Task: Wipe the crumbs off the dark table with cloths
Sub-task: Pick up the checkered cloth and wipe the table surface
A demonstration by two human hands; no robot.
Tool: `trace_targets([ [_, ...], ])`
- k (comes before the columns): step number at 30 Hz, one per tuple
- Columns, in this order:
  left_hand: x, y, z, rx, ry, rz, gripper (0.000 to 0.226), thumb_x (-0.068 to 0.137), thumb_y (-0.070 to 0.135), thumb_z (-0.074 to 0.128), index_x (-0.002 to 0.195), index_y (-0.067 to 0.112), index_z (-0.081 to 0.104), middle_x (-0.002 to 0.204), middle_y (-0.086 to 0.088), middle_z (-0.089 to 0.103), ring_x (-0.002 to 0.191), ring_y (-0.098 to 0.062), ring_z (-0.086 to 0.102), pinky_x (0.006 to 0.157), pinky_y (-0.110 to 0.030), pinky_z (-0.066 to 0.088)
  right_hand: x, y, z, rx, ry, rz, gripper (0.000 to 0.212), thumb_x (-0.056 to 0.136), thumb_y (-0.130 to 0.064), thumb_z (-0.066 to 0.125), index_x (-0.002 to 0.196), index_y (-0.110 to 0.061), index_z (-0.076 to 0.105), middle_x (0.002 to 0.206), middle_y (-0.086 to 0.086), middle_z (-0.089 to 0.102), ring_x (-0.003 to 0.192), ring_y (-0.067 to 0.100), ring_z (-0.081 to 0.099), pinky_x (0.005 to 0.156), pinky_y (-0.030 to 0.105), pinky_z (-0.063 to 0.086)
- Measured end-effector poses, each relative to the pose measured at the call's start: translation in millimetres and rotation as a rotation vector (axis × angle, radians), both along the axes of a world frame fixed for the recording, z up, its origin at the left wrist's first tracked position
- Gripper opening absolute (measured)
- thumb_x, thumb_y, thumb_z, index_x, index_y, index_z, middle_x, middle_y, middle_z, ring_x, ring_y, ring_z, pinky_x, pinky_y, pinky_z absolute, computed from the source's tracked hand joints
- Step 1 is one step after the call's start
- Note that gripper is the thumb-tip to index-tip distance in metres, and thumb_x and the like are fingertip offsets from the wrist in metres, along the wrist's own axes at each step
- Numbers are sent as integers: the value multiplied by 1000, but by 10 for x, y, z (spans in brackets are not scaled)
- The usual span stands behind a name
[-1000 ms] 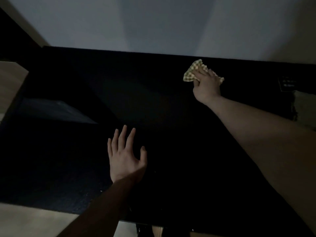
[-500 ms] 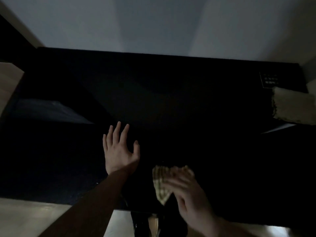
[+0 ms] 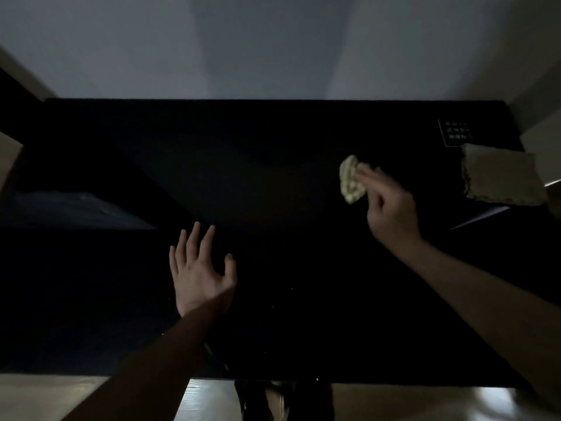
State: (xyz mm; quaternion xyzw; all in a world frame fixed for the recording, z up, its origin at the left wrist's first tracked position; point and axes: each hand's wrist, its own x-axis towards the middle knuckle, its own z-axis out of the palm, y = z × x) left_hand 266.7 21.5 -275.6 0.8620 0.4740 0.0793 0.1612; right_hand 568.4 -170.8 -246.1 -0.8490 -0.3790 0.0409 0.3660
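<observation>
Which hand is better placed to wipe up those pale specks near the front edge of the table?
The right hand, probably: it alone holds the checked cloth. The left hand lies nearer the specks but is spread flat and empty on the dark table.

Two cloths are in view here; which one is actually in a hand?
The small checked cloth, bunched in the right hand over the dark table. The larger plain cloth lies flat, untouched, at the table's right edge.

Left hand point(image 3: 200, 278) flat on the table point(image 3: 288, 141), near centre-left. Right hand point(image 3: 391, 208) far right, bunched cloth point(image 3: 350, 180) at its fingertips. Second cloth point(image 3: 501, 177) at right edge; label point(image 3: 457, 132) behind it.
</observation>
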Motion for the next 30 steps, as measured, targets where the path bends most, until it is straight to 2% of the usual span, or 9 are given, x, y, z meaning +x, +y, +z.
trace_targets([
  [2,2,-2,-2,3,6,2,65,89,47,53,150,32,35,163,8,23,154,-14,8,126,-45,9,464,199,-47,-84,-44,-91,43,100,3,44,132,-13,68,144,7,62,140,26,53,123,40,35],
  [6,-14,2,-17,11,-1,-3,66,88,50,48,150,33,35,163,9,23,154,-13,8,126,-46,9,767,362,-210,-403,25,-151,44,106,-19,46,149,-25,52,167,4,32,155,35,22,127,51,12],
  [8,-2,9,-17,8,-1,-11,66,87,51,47,150,33,35,163,9,23,154,-13,8,126,-46,9,649,328,-316,-392,-33,-171,45,106,-20,47,151,-22,50,168,5,31,156,34,22,127,48,9],
  [16,-4,-10,39,-9,6,-9,66,87,52,46,150,33,35,163,9,23,154,-14,8,126,-46,9,-343,-454,-277,-240,18,-3,49,98,-10,39,141,-18,61,158,5,48,153,30,33,127,51,21],
  [22,2,-24,47,-13,6,-10,66,87,53,44,149,34,35,163,9,23,154,-14,8,126,-46,10,-1426,-1242,-358,-166,95,62,82,84,12,67,144,-42,52,160,-20,41,153,9,34,129,33,20],
  [24,3,-26,44,-11,8,-12,65,87,53,44,149,33,35,163,8,23,154,-14,8,126,-46,10,-1715,-1404,-372,-53,114,61,64,98,-6,60,142,-51,52,158,-23,43,150,11,40,125,34,30],
  [26,6,-26,42,-9,6,-8,65,87,52,45,149,33,36,163,8,24,154,-14,8,126,-46,10,-1852,-1488,-377,21,121,72,42,108,-24,44,141,-47,56,155,-20,48,147,14,45,118,42,39],
  [28,3,-27,41,-5,5,-4,65,87,51,46,149,33,36,162,8,24,154,-14,9,126,-46,10,-1767,-1454,-370,15,152,50,39,107,-24,43,136,-43,62,151,-21,53,143,13,50,112,47,44],
  [30,2,-28,33,-5,6,-4,64,89,51,47,149,33,36,162,8,24,154,-14,9,126,-46,10,-1485,-1303,-299,27,234,5,55,101,-5,54,134,-48,61,148,-24,55,140,8,52,115,48,43],
])
